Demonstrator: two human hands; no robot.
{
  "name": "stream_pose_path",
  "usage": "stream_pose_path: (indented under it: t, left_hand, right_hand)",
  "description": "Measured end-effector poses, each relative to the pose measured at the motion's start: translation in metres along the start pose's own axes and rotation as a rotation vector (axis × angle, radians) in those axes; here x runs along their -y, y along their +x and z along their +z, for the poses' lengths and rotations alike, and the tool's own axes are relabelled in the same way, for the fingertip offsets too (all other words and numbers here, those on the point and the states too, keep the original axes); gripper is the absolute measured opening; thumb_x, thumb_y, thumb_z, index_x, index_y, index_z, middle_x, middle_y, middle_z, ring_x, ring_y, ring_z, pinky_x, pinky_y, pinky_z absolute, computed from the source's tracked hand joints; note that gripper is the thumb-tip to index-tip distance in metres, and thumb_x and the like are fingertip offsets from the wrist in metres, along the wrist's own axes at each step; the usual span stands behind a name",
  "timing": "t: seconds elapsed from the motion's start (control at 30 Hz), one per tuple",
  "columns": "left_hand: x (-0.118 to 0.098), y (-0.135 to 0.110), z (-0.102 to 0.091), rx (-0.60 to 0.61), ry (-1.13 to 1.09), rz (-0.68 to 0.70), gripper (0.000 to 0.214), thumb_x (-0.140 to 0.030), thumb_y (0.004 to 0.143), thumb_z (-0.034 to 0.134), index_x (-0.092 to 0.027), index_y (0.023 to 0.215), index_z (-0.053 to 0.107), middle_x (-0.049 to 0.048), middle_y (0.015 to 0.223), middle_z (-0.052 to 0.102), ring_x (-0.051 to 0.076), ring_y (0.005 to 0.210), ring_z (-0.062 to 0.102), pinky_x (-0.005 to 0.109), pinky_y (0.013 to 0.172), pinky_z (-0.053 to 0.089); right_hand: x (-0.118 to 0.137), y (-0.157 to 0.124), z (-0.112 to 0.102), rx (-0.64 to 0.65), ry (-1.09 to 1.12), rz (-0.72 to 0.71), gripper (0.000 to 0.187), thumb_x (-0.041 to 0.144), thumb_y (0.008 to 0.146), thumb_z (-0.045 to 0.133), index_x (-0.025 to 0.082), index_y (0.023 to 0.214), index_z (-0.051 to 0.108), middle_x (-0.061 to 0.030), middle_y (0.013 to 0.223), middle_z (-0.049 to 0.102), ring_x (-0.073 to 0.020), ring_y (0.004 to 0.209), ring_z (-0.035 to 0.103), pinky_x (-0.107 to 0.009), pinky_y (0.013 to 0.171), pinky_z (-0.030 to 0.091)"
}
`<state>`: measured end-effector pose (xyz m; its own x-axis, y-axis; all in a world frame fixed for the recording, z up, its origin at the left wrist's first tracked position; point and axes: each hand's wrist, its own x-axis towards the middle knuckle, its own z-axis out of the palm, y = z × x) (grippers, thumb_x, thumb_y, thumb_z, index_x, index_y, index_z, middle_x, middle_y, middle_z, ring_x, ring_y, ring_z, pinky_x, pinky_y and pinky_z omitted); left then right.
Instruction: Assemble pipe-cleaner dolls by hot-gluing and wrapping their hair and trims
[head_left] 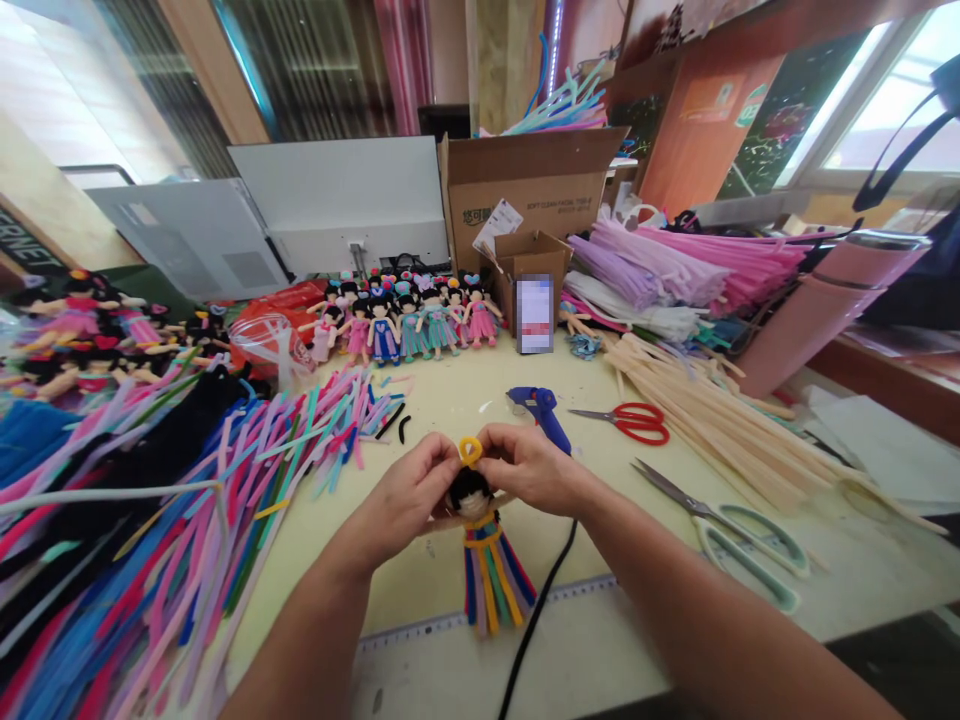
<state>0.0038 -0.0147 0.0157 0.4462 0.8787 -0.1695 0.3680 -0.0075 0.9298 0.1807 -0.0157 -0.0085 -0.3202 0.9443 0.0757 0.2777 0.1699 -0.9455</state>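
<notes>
A pipe-cleaner doll [486, 550] with black hair and a skirt of blue, yellow, mauve and green strips lies upright in view, its skirt toward me. Just above its head is a small yellow pipe-cleaner ring [470, 452]. My left hand [415, 485] pinches the ring's left side between thumb and fingertips. From the other side, my right hand [534, 468] has its fingers closed on the ring's right edge. Both hands partly cover the doll's head and arms. Behind my right hand rests a blue glue gun [541, 405], its black cord running down past the doll.
Red-handled scissors [637, 420] and pale-green-handled scissors [724, 525] lie at right, near beige pipe cleaners [697, 420] and a pink flask [825, 310]. Coloured pipe cleaners [195, 530] cover the left. Finished dolls [409, 318], a phone [535, 315] and a cardboard box [525, 185] stand behind.
</notes>
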Motion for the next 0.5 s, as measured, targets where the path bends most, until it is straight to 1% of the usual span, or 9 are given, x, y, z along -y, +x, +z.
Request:
stream_pose_path:
  t: [0.1, 0.17, 0.27, 0.3, 0.37, 0.43, 0.5]
  left_hand:
    - [-0.001, -0.001, 0.000, 0.007, 0.049, 0.003, 0.025, -0.044, 0.084, 0.045, -0.022, 0.074, 0.042, -0.0058, 0.063, 0.047, 0.012, 0.054, 0.046, 0.025, 0.050, 0.038]
    - [-0.001, -0.001, 0.001, 0.010, 0.066, 0.015, 0.024, -0.043, 0.085, 0.045, -0.022, 0.075, 0.043, -0.0052, 0.064, 0.048, 0.012, 0.055, 0.047, 0.025, 0.051, 0.038]
    - [0.002, 0.002, 0.001, 0.015, 0.050, 0.066, 0.023, -0.041, 0.085, 0.046, -0.021, 0.076, 0.045, -0.0043, 0.067, 0.048, 0.012, 0.058, 0.047, 0.026, 0.054, 0.039]
    - [0.004, 0.003, 0.001, 0.032, 0.019, 0.077, 0.022, -0.041, 0.084, 0.049, -0.021, 0.077, 0.045, -0.0040, 0.068, 0.049, 0.012, 0.059, 0.048, 0.026, 0.055, 0.039]
    - [0.007, 0.005, 0.002, 0.083, -0.063, 0.090, 0.023, -0.039, 0.079, 0.059, -0.020, 0.083, 0.047, -0.0031, 0.075, 0.052, 0.012, 0.064, 0.051, 0.026, 0.059, 0.041]
    - [0.010, 0.007, 0.002, 0.121, -0.114, 0.100, 0.032, -0.035, 0.071, 0.070, -0.020, 0.089, 0.047, -0.0018, 0.083, 0.055, 0.013, 0.070, 0.054, 0.027, 0.063, 0.043]
    - [0.011, 0.007, 0.002, 0.130, -0.107, 0.130, 0.037, -0.033, 0.069, 0.074, -0.020, 0.094, 0.049, -0.0003, 0.089, 0.058, 0.015, 0.077, 0.056, 0.029, 0.068, 0.044]
  right_hand:
    - [0.003, -0.001, -0.001, 0.023, -0.051, -0.028, 0.014, 0.025, 0.081, 0.052, 0.016, 0.070, 0.053, 0.0034, 0.064, 0.049, -0.0089, 0.060, 0.042, -0.021, 0.053, 0.033]
    - [0.003, -0.001, 0.000, 0.018, -0.048, -0.029, 0.021, 0.030, 0.083, 0.052, 0.017, 0.068, 0.051, 0.0035, 0.062, 0.047, -0.0090, 0.059, 0.042, -0.021, 0.051, 0.032]
    - [0.000, 0.000, 0.000, -0.022, -0.039, -0.024, 0.022, 0.031, 0.083, 0.053, 0.017, 0.066, 0.048, 0.0048, 0.060, 0.043, -0.0082, 0.056, 0.038, -0.020, 0.049, 0.030]
    - [0.000, 0.001, -0.001, -0.031, -0.034, -0.022, 0.022, 0.031, 0.082, 0.053, 0.017, 0.066, 0.048, 0.0050, 0.059, 0.042, -0.0080, 0.056, 0.037, -0.020, 0.049, 0.030]
    - [-0.001, 0.002, -0.002, -0.039, -0.013, -0.007, 0.020, 0.031, 0.081, 0.053, 0.017, 0.067, 0.049, 0.0048, 0.060, 0.042, -0.0081, 0.056, 0.038, -0.020, 0.050, 0.031]
    - [-0.001, 0.003, -0.005, -0.033, 0.039, 0.015, 0.019, 0.032, 0.081, 0.054, 0.017, 0.069, 0.050, 0.0042, 0.061, 0.046, -0.0085, 0.055, 0.041, -0.021, 0.050, 0.033]
    - [-0.001, 0.004, -0.008, -0.011, 0.097, 0.032, 0.019, 0.033, 0.080, 0.054, 0.017, 0.070, 0.050, 0.0036, 0.061, 0.048, -0.0091, 0.055, 0.045, -0.022, 0.051, 0.036]
